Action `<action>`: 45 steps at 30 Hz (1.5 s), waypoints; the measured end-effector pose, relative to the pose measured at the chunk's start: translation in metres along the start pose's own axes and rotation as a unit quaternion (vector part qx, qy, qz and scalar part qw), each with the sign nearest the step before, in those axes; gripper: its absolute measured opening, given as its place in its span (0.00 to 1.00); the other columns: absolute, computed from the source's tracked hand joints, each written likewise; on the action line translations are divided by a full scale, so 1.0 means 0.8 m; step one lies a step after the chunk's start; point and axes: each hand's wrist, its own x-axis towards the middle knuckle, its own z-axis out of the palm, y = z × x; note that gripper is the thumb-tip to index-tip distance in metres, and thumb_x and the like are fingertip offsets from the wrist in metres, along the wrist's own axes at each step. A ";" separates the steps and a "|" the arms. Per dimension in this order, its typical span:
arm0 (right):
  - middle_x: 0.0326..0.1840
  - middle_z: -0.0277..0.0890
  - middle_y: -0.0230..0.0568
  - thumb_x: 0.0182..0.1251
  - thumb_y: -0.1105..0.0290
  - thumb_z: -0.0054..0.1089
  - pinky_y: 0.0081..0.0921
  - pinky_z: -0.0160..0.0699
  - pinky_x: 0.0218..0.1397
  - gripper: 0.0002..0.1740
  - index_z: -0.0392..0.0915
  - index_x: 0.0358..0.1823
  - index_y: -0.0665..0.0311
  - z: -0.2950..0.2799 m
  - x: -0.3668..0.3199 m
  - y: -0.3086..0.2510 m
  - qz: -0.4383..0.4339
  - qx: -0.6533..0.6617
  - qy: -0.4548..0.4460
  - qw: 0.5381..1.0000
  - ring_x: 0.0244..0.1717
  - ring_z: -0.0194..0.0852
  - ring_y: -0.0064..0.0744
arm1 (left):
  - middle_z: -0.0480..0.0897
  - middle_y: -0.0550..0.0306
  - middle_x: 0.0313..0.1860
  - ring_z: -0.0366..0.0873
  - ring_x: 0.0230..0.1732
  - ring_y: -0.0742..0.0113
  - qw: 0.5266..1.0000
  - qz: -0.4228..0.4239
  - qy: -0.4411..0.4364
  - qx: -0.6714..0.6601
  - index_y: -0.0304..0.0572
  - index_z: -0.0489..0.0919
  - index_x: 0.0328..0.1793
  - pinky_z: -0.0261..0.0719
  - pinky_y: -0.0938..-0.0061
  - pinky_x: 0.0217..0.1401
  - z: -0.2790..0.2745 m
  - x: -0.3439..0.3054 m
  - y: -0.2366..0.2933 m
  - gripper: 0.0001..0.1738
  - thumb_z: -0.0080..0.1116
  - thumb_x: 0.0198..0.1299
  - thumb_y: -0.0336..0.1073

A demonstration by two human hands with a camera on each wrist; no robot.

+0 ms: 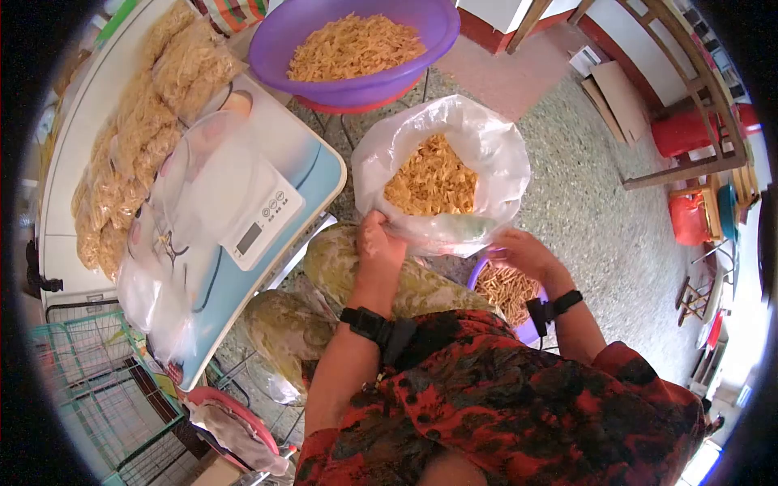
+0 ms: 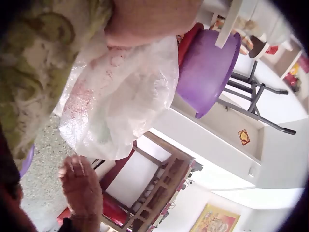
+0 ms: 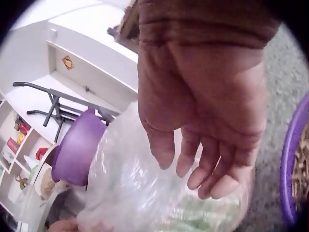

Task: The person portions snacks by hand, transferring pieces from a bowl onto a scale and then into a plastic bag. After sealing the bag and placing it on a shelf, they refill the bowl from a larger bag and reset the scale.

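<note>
A clear plastic bag (image 1: 498, 174) stands with its mouth spread wide, and yellow-orange dried pieces (image 1: 433, 174) fill its inside. My left hand (image 1: 381, 243) grips the near-left rim of the bag; some of its fingers are hidden. At the bag's near-right side is my right hand (image 1: 527, 255). In the right wrist view, the right hand (image 3: 203, 121) has its fingers loosely bent beside the plastic, nothing pinched between them. Below it, a purple tub (image 1: 531, 328) contains short brown sticks (image 1: 504, 296).
A large purple basin (image 1: 267, 57) of similar pale pieces stands beyond the bag. On the left table, a white digital scale (image 1: 263, 223) lies beside filled plastic bags (image 1: 121, 178) and loose bags (image 1: 154, 300). A wire cage (image 1: 105, 389) stands at lower left, wooden furniture (image 1: 689, 174) at right.
</note>
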 end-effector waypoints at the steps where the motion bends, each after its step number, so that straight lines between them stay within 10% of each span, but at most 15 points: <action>1: 0.46 0.79 0.38 0.67 0.70 0.58 0.29 0.81 0.49 0.14 0.76 0.51 0.66 -0.019 -0.008 -0.008 -0.082 -0.238 -0.032 0.967 0.48 0.79 0.30 | 0.72 0.46 0.66 0.70 0.66 0.51 1.000 -0.002 0.000 -0.008 0.30 0.69 0.65 0.67 0.53 0.71 0.000 0.002 0.000 0.27 0.44 0.58 0.30; 3: 0.40 0.79 0.34 0.69 0.63 0.58 0.23 0.79 0.40 0.12 0.78 0.46 0.63 -0.046 -0.019 -0.013 0.099 0.251 0.162 0.949 0.42 0.79 0.26 | 0.72 0.46 0.66 0.69 0.67 0.51 1.000 -0.005 -0.001 -0.021 0.30 0.69 0.66 0.66 0.54 0.72 -0.002 0.005 0.002 0.27 0.44 0.60 0.33; 6: 0.40 0.80 0.33 0.72 0.60 0.54 0.22 0.77 0.43 0.13 0.78 0.45 0.63 -0.080 -0.012 -0.078 0.048 0.163 0.273 0.947 0.42 0.78 0.25 | 0.69 0.46 0.70 0.66 0.70 0.49 0.998 0.019 -0.067 -0.007 0.35 0.64 0.71 0.63 0.51 0.74 0.012 -0.002 0.004 0.30 0.43 0.67 0.44; 9: 0.42 0.80 0.35 0.74 0.62 0.52 0.24 0.78 0.46 0.14 0.78 0.49 0.65 -0.069 0.011 -0.160 -0.059 0.254 0.181 0.948 0.44 0.79 0.26 | 0.67 0.47 0.72 0.65 0.71 0.49 0.998 0.037 -0.035 0.033 0.38 0.60 0.74 0.63 0.52 0.74 0.032 -0.012 -0.002 0.34 0.43 0.71 0.54; 13: 0.49 0.80 0.43 0.74 0.62 0.51 0.27 0.83 0.49 0.17 0.76 0.55 0.67 -0.039 0.103 -0.191 -0.009 0.167 -0.077 0.983 0.47 0.81 0.33 | 0.67 0.50 0.72 0.65 0.70 0.53 0.998 0.009 -0.047 0.035 0.39 0.59 0.75 0.63 0.58 0.74 0.029 -0.012 -0.003 0.38 0.50 0.69 0.57; 18: 0.51 0.78 0.48 0.63 0.59 0.60 0.32 0.77 0.58 0.26 0.74 0.59 0.67 -0.036 0.265 -0.152 0.137 -0.078 -0.169 0.973 0.52 0.78 0.38 | 0.66 0.50 0.72 0.65 0.70 0.53 0.999 0.002 -0.039 0.027 0.38 0.59 0.75 0.61 0.59 0.75 0.014 -0.011 -0.003 0.39 0.51 0.68 0.57; 21: 0.58 0.73 0.55 0.59 0.58 0.63 0.37 0.72 0.64 0.32 0.70 0.63 0.68 -0.045 0.316 -0.131 -0.151 -0.305 0.064 0.938 0.60 0.73 0.45 | 0.66 0.51 0.72 0.64 0.71 0.54 0.997 0.030 -0.068 0.030 0.40 0.59 0.75 0.61 0.59 0.74 -0.002 -0.004 -0.003 0.39 0.52 0.68 0.57; 24: 0.64 0.68 0.58 0.60 0.59 0.63 0.39 0.65 0.69 0.35 0.67 0.67 0.67 -0.039 0.321 -0.134 -0.149 -0.277 0.142 0.939 0.66 0.66 0.49 | 0.65 0.53 0.71 0.63 0.71 0.56 0.998 0.035 -0.043 0.012 0.43 0.59 0.75 0.61 0.59 0.74 -0.020 0.006 -0.004 0.38 0.55 0.67 0.56; 31: 0.66 0.68 0.56 0.58 0.61 0.65 0.40 0.63 0.69 0.34 0.68 0.65 0.66 0.008 0.290 -0.044 -0.095 -0.403 -0.102 0.905 0.67 0.65 0.50 | 0.72 0.57 0.58 0.70 0.58 0.63 0.969 0.088 -0.141 0.183 0.46 0.64 0.68 0.72 0.63 0.60 0.006 -0.029 0.002 0.32 0.59 0.64 0.52; 33: 0.68 0.67 0.56 0.56 0.62 0.68 0.37 0.62 0.70 0.36 0.68 0.66 0.65 0.038 0.255 -0.099 -0.029 -0.285 -0.190 0.939 0.68 0.65 0.47 | 0.69 0.53 0.62 0.66 0.67 0.62 0.903 0.043 -0.151 0.400 0.40 0.60 0.71 0.69 0.66 0.67 0.017 -0.054 0.033 0.30 0.52 0.70 0.47; 35: 0.62 0.76 0.49 0.61 0.55 0.65 0.38 0.67 0.68 0.32 0.71 0.65 0.63 0.043 0.267 -0.032 -0.143 -0.306 -0.175 0.925 0.64 0.72 0.46 | 0.71 0.53 0.62 0.68 0.65 0.64 0.906 -0.075 -0.130 0.396 0.38 0.63 0.69 0.70 0.70 0.64 0.036 -0.076 0.055 0.28 0.52 0.70 0.46; 41: 0.62 0.75 0.51 0.58 0.64 0.68 0.37 0.68 0.65 0.27 0.75 0.59 0.64 0.056 0.246 -0.057 -0.104 -0.251 -0.202 0.941 0.61 0.74 0.44 | 0.80 0.61 0.34 0.78 0.34 0.76 0.814 0.000 -0.160 0.559 0.39 0.78 0.53 0.77 0.80 0.37 0.080 -0.209 0.176 0.17 0.54 0.70 0.44; 45: 0.49 0.82 0.49 0.63 0.63 0.63 0.36 0.74 0.58 0.20 0.77 0.53 0.64 0.040 0.211 -0.070 -0.124 -0.356 -0.026 0.926 0.53 0.79 0.43 | 0.68 0.70 0.19 0.64 0.20 0.81 0.829 0.338 0.078 0.438 0.39 0.79 0.46 0.60 0.85 0.19 0.092 -0.276 0.245 0.11 0.52 0.71 0.38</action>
